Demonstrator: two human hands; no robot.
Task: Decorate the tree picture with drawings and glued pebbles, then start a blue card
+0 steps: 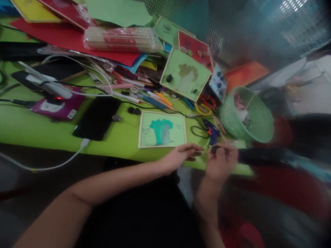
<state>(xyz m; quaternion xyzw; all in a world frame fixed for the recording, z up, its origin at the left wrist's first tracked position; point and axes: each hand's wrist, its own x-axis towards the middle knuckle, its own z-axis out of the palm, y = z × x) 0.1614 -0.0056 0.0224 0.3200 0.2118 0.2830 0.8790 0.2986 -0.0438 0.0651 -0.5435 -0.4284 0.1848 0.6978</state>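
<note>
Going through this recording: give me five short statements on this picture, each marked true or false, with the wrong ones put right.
1. The right hand holds a small dark object. True.
2. The left hand rests on the black phone. False: it is near the lower right corner of the framed tree drawing, and the phone lies off to the left.
3. The green basket stands to the right of the tree drawing. True.
4. The glue gun lies to the left of the tree drawing. False: it lies to the right of it, close to the right hand.
5. A white cable is plugged into the phone. True.
</note>
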